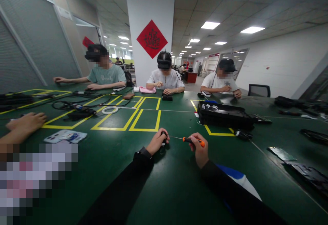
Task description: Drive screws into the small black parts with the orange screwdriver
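My left hand [156, 142] is closed around a small black object [164, 138], mostly covered by the fingers, just above the green table [174, 190]. In my right hand [200, 151] is a screwdriver [188, 139] with an orange and black handle. Its thin metal shaft points left, and the tip reaches the side of the black object; whether it touches I cannot tell. Both hands are near the middle of the table, in front of the yellow tape rectangles. A blue and white cloth-like item [237, 177] lies partly under my right forearm.
A black open tray [225, 115] with small parts stands ahead on the right. Circuit boards [283, 154] lie at the right edge. Cables and a white tape roll [110, 110] are on the left, near a phone-shaped panel [65, 136]. A co-worker's hand [27, 124] rests at left; several people sit opposite.
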### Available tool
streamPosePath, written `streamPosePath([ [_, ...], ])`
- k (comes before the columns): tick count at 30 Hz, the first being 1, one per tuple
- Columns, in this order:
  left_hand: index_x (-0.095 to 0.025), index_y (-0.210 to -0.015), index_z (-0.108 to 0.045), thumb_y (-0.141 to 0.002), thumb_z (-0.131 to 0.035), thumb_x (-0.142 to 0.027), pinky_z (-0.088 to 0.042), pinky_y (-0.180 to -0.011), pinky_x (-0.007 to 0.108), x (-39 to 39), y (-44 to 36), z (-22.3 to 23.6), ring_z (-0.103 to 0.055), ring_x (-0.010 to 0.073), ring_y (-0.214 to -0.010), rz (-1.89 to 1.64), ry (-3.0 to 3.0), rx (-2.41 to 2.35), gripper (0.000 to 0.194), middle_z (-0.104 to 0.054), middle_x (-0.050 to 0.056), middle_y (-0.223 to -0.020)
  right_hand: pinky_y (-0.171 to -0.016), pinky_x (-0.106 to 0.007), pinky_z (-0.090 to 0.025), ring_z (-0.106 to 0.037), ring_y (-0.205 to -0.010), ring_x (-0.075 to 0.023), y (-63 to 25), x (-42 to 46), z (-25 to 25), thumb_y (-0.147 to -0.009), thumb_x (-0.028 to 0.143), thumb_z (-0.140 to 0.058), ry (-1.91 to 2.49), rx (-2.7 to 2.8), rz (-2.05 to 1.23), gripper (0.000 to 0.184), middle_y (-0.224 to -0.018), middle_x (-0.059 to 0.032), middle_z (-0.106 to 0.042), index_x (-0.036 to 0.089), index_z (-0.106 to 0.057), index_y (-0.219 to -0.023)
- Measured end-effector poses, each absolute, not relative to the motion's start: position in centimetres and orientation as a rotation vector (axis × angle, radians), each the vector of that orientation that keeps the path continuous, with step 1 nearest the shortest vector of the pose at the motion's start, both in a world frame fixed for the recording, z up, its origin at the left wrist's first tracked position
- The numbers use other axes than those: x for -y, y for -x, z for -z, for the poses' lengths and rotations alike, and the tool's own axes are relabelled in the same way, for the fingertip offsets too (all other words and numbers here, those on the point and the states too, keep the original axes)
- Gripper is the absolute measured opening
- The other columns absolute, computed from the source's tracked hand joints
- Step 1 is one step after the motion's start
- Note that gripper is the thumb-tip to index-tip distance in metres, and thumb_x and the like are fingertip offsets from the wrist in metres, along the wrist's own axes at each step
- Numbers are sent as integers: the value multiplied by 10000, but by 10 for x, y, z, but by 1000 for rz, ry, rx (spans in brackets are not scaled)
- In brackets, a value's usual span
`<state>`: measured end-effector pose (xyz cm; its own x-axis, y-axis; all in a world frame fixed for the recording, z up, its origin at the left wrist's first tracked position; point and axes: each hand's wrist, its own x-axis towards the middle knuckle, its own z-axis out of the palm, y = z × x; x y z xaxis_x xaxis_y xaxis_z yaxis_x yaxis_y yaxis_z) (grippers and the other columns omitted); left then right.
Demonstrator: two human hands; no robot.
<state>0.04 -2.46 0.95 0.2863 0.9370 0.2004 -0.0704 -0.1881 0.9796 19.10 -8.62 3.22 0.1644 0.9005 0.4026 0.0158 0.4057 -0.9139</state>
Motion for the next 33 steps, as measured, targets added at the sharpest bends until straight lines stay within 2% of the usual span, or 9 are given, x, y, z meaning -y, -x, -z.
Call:
streamPosePath([
  [6,-172,-799,-438,-711,-383,-165,-399,-562,206,23,0,-10,-517,78,-554,-1197,-1486,-867,104,-537,-19,-675,-358,-168,-284,-380,-403,-60,-192,77,-27,-793,357,-473,996,1197,-801,190,-563,47,-459,184,-530,-847],
  [10,-171,-813,-435,-710,-388,-156,-403,-596,213,23,-3,-10,-515,76,-582,-1193,-1547,-894,115,-536,-19,-694,-399,-193,-356,-432,-459,-76,-189,71,-20,-775,333,-487,1092,1419,-825,215,-691,13,-505,195,-566,-920],
  [13,-175,-839,-433,-731,-365,-158,-404,-617,225,25,-3,-12,-509,83,-612,-1181,-1642,-939,129,-529,-14,-729,-569,-247,-443,-520,-648,-117,-187,71,-18,-757,264,-497,1153,1619,-700,166,-873,-22,-519,202,-598,-873],
  [16,-175,-849,-441,-759,-363,-188,-398,-653,250,30,-3,-16,-491,108,-665,-1212,-1842,-1103,120,-512,-3,-753,-775,-301,-416,-518,-818,-146,-188,72,-18,-746,194,-494,1192,1778,-542,156,-881,-19,-506,207,-608,-850],
  [18,-173,-846,-462,-787,-345,-212,-385,-717,275,35,-2,-22,-480,134,-749,-1199,-2075,-1169,136,-513,18,-795,-813,-305,-395,-511,-839,-144,-189,74,-19,-747,171,-488,1229,1854,-477,158,-883,-20,-494,207,-606,-845],
  [22,-175,-820,-504,-827,-275,-207,-356,-765,297,42,-3,-31,-464,158,-791,-967,-2460,-1153,232,-522,36,-809,-774,-274,-400,-513,-807,-135,-190,78,-19,-753,169,-494,1329,1996,-368,170,-910,-23,-475,219,-597,-879],
  [26,-186,-819,-535,-835,-300,-229,-350,-761,292,41,-4,-30,-472,160,-781,-813,-2594,-1106,239,-541,29,-787,-700,-237,-399,-518,-752,-121,-190,81,-19,-773,186,-478,1427,2107,-243,231,-945,-29,-469,240,-572,-977],
  [29,-190,-853,-540,-840,-324,-271,-357,-769,289,38,-4,-26,-486,159,-803,-882,-2496,-1101,231,-556,31,-819,-670,-229,-393,-521,-731,-124,-189,84,-20,-777,226,-485,1473,2159,-159,291,-956,-34,-473,254,-529,-1063],
  [33,-179,-918,-523,-840,-350,-362,-385,-758,283,34,-3,-19,-517,151,-800,-1148,-2058,-1100,264,-577,38,-845,-647,-236,-395,-523,-732,-137,-187,86,-21,-771,293,-503,1490,2177,-125,299,-943,-36,-484,258,-521,-1068],
])
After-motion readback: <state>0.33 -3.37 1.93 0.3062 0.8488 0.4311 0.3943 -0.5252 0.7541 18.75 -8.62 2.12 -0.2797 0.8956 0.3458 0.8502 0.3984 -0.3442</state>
